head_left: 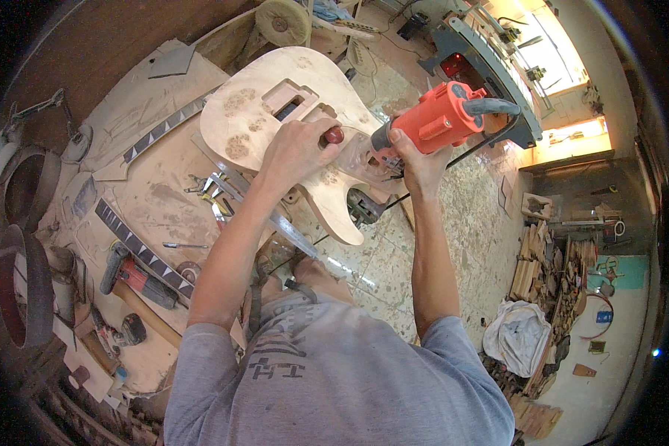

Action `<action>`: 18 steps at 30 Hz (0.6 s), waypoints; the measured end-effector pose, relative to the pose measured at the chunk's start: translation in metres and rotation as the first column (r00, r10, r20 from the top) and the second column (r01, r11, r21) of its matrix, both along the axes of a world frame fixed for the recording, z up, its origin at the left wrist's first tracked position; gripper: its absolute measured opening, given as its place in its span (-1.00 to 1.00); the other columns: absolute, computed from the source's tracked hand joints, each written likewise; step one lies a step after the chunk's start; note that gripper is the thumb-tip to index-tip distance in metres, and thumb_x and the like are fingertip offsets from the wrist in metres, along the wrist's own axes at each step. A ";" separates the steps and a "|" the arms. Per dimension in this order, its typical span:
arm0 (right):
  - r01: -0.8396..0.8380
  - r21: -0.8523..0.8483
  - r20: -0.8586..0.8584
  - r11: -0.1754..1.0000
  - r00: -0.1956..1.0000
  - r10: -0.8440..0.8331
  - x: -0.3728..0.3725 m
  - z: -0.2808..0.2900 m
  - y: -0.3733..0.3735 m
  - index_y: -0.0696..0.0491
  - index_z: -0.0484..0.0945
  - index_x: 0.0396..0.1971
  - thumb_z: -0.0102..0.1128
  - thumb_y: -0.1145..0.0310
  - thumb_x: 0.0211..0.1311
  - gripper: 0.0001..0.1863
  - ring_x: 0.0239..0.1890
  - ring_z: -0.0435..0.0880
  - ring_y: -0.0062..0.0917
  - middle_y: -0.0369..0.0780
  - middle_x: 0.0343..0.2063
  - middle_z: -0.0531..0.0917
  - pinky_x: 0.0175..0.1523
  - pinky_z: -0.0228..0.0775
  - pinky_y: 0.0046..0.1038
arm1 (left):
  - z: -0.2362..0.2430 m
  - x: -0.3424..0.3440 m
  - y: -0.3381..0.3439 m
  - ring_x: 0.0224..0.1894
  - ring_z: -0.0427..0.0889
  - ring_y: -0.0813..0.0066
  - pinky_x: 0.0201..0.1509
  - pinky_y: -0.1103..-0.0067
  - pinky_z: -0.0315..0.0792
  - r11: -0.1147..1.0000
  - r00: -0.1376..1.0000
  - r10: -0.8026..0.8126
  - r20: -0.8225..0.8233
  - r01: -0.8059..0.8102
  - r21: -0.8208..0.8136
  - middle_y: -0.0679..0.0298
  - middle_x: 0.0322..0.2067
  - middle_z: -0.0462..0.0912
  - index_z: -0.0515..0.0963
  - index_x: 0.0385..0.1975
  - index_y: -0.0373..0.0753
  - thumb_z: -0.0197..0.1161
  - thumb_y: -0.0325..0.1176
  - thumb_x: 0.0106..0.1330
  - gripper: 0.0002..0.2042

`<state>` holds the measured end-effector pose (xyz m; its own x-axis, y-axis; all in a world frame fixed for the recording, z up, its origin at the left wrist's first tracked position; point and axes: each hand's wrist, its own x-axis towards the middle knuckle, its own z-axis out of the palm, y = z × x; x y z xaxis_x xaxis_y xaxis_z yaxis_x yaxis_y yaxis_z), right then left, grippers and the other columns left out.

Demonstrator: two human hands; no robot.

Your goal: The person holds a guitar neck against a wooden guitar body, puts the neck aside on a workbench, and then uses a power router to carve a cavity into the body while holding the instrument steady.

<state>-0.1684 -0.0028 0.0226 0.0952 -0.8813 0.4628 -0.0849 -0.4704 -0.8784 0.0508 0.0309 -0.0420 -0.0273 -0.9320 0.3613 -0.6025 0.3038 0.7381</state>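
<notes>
A pale wooden guitar body [267, 70] with routed cavities and darker burl marks lies over the bench edge in the head view. My right hand [421, 163] is wrapped round the lower part of a red trim router [442, 123], tilted over the body's right side. A clear base plate [358, 152] seems to spread from under the router across the wood. On that plate's left end, my left hand [296, 149] closes over a dark red round knob [334, 134]. The cutter is hidden. A grey cord [490, 106] leaves the router's top.
The dusty bench [156, 182] holds a steel rule [293, 236], pliers [217, 208], a pen [186, 245], inlaid fingerboards [137, 241], an angle grinder [145, 279] and a drill [130, 331]. Wood offcuts [528, 260] and a white sack [516, 336] lie at right. A grey machine [490, 82] stands beyond.
</notes>
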 end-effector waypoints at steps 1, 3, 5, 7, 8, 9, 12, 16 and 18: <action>-0.007 0.007 0.013 1.000 1.000 0.007 0.001 0.000 0.001 0.11 0.46 0.26 0.71 0.35 0.01 -0.20 -0.03 0.73 -0.51 -0.24 -0.04 0.70 0.11 0.63 -0.37 | 0.000 0.000 0.000 -0.27 0.77 -0.12 -0.11 0.17 0.61 1.000 1.000 -0.001 -0.009 0.001 -0.005 -0.11 -0.40 0.74 0.70 -0.17 -0.27 0.36 -0.21 0.24 -0.71; -0.005 0.002 0.014 1.000 1.000 0.005 0.001 -0.001 0.001 0.12 0.46 0.26 0.71 0.35 0.01 -0.20 -0.03 0.73 -0.51 -0.23 -0.04 0.70 0.11 0.63 -0.36 | 0.001 0.000 0.001 -0.27 0.77 -0.12 -0.10 0.18 0.62 1.000 1.000 -0.005 -0.026 0.005 -0.015 -0.12 -0.39 0.75 0.70 -0.18 -0.28 0.37 -0.21 0.22 -0.71; -0.007 0.019 0.007 1.000 1.000 0.007 0.002 0.000 0.003 0.12 0.45 0.28 0.71 0.36 0.01 -0.19 -0.02 0.73 -0.51 -0.23 -0.02 0.69 0.12 0.63 -0.36 | 0.000 0.001 0.001 -0.27 0.77 -0.11 -0.10 0.20 0.62 1.000 0.999 -0.009 -0.041 0.008 -0.024 -0.11 -0.39 0.75 0.71 -0.19 -0.29 0.37 -0.22 0.20 -0.71; -0.012 0.055 -0.008 0.998 1.000 0.012 0.004 0.005 0.007 0.11 0.43 0.30 0.70 0.37 0.01 -0.17 -0.01 0.72 -0.52 -0.23 0.04 0.67 0.12 0.63 -0.36 | 0.000 0.001 0.001 -0.27 0.77 -0.10 -0.09 0.21 0.63 1.000 0.999 -0.008 -0.052 0.006 -0.027 -0.10 -0.39 0.75 0.71 -0.20 -0.29 0.37 -0.23 0.19 -0.71; -0.018 0.042 0.003 0.999 1.000 0.018 0.004 0.004 0.007 0.11 0.42 0.31 0.70 0.36 0.00 -0.15 0.00 0.72 -0.52 -0.24 0.07 0.65 0.12 0.63 -0.37 | 0.000 0.001 0.001 -0.27 0.77 -0.09 -0.09 0.21 0.63 1.000 0.998 -0.006 -0.058 0.005 -0.028 -0.09 -0.39 0.75 0.72 -0.21 -0.29 0.37 -0.24 0.18 -0.72; -0.024 0.030 0.015 0.999 1.000 0.024 0.004 0.003 0.006 0.10 0.41 0.32 0.70 0.36 0.00 -0.14 0.01 0.71 -0.52 -0.24 0.10 0.64 0.13 0.63 -0.37 | 0.000 0.001 0.001 -0.27 0.77 -0.09 -0.10 0.22 0.63 1.000 0.998 -0.007 -0.061 0.006 -0.022 -0.08 -0.39 0.75 0.72 -0.22 -0.29 0.38 -0.24 0.17 -0.72; -0.023 0.008 -0.003 1.000 1.000 0.023 0.000 -0.002 0.003 0.09 0.38 0.36 0.71 0.35 -0.01 -0.09 0.03 0.69 -0.53 -0.26 0.16 0.60 0.13 0.63 -0.37 | 0.004 0.001 0.002 -0.28 0.77 -0.07 -0.11 0.24 0.63 1.000 0.997 -0.010 -0.073 0.010 -0.010 -0.08 -0.39 0.75 0.74 -0.23 -0.28 0.39 -0.26 0.15 -0.73; -0.042 0.029 0.019 0.999 0.999 0.042 0.002 0.000 0.006 0.08 0.37 0.38 0.72 0.34 -0.03 -0.06 0.05 0.68 -0.54 -0.27 0.18 0.60 0.15 0.62 -0.37 | 0.003 0.001 0.002 -0.29 0.78 -0.06 -0.11 0.27 0.64 1.000 0.997 -0.006 -0.076 0.006 -0.002 -0.07 -0.38 0.76 0.75 -0.23 -0.29 0.40 -0.27 0.13 -0.73; -0.051 0.040 0.036 0.998 0.998 0.050 0.004 0.001 0.008 0.08 0.38 0.38 0.72 0.34 -0.02 -0.07 0.05 0.68 -0.53 -0.26 0.18 0.60 0.16 0.61 -0.37 | 0.001 0.001 0.001 -0.29 0.78 -0.04 -0.11 0.29 0.65 1.000 0.997 -0.005 -0.082 0.005 0.002 -0.06 -0.38 0.77 0.75 -0.23 -0.29 0.40 -0.29 0.12 -0.73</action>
<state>-0.1643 0.0054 0.0232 0.1247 -0.8941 0.4301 -0.0310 -0.4367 -0.8991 0.0518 0.0319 -0.0413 -0.0022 -0.9329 0.3602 -0.5381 0.3047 0.7859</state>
